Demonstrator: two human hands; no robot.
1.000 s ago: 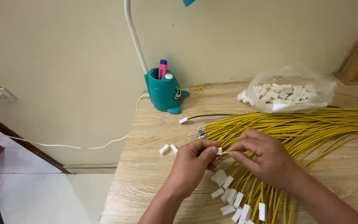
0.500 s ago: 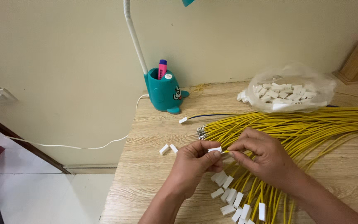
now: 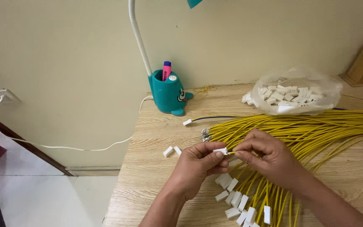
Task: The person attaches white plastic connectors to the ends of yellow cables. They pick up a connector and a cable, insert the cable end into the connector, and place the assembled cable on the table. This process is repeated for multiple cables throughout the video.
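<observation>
One wooden bench [image 3: 160, 176] carried a spread of yellow wires [image 3: 316, 126] toward 3 o'clock; at centre the right hand [image 3: 269, 157] pinched one wire's end, and the left hand [image 3: 200, 166], at its 9 o'clock, closed fingertips on a white connector [image 3: 220, 150]

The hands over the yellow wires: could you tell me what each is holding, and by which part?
The left hand pinches a small white connector by its sides between thumb and fingers. The right hand grips a yellow wire near its end, next to the connector.
</observation>
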